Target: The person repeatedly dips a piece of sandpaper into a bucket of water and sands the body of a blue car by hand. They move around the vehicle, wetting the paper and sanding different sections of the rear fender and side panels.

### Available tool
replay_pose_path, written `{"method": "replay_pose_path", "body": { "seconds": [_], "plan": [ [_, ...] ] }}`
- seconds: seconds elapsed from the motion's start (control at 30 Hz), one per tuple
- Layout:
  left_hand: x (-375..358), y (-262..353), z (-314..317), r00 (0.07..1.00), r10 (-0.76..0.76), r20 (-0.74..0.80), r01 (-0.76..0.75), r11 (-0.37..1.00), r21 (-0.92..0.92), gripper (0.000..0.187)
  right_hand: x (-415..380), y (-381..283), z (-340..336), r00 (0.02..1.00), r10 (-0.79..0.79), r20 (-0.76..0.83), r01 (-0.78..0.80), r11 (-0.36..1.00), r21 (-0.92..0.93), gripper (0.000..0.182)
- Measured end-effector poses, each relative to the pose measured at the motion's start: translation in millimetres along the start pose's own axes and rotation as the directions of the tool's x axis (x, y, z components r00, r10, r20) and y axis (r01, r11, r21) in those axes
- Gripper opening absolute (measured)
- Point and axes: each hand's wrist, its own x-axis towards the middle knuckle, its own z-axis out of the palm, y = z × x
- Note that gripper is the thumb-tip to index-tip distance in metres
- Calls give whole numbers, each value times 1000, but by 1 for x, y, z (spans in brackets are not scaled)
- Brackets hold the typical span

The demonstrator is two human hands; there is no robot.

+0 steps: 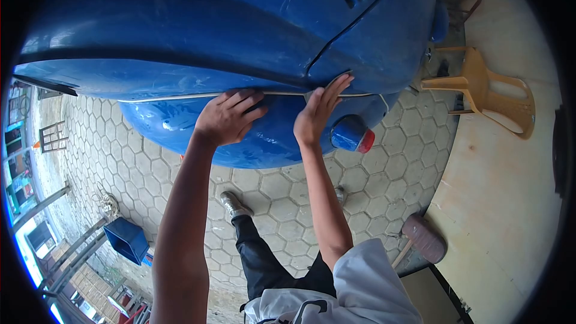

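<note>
A blue car body (240, 30) fills the upper view, with a rounded blue fender (174, 121) below it. A thin pale strip (180, 97) runs along the seam between them. My left hand (231, 119) rests on the fender at this seam, fingers apart and slightly bent, holding nothing that I can see. To its right, my right hand (319, 113) presses with straight fingers on a thin greyish sheet (308, 94), mostly hidden under the palm and fingers, against the body by the seam. Beside that hand sits a blue lamp housing with a red lens (366, 141).
Hexagonal paving (276, 183) lies underfoot. A tan plastic chair (507, 96) stands by the pale wall (504, 204) at right. A brown mallet-like head (425, 238) on a wooden handle lies lower right. A blue bin (127, 240) is at lower left.
</note>
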Motion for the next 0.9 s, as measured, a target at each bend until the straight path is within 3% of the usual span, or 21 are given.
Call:
{"method": "replay_pose_path", "body": {
  "seconds": [0.03, 0.17, 0.27, 0.37, 0.4, 0.5, 0.53, 0.63, 0.8, 0.9],
  "plan": [
    [0, 0, -2, 1000, -3, 3, 3, 1000, 9, 37, 0, 4, -3, 997, -37, 68, 40, 998, -44, 74],
    [-3, 1, 0, 1000, -14, 0, 14, 999, -36, 39, 13, -24, 14, 987, -25, -158, 36, 997, 69, 64],
    [-4, 1, 1, 1000, -9, -21, 8, 1000, -25, 40, -17, -3, 13, 925, -370, 88, 380, 894, -237, 60],
    [-2, 1, -2, 1000, -2, -3, 2, 1000, -3, 41, -20, 16, -5, 890, -389, 236, 425, 896, -125, 56],
    [-3, 1, -1, 1000, -2, -5, 2, 1000, -3, 42, -18, 15, -2, 880, -467, 86, 472, 881, -41, 51],
    [-3, -1, 2, 1000, 4, -8, -4, 1000, 1, 45, -18, 4, 13, 836, -461, -298, 505, 858, 90, 49],
    [-2, -1, 0, 1000, 8, -5, -8, 1000, -1, 45, -16, -7, 21, 853, -286, -437, 433, 856, 284, 50],
    [-5, 0, -2, 1000, 2, 11, -2, 1000, -7, 46, -9, -16, 17, 903, -248, -352, 301, 948, 103, 49],
    [-2, -1, -3, 1000, 0, -4, 0, 1000, -11, 46, 4, -11, 25, 827, -176, -533, 299, 942, 153, 23],
    [-4, -2, -1, 1000, 9, -4, -9, 1000, 3, 44, -8, -29, 28, 860, -249, -445, 297, 954, 39, 22]
  ]
}}
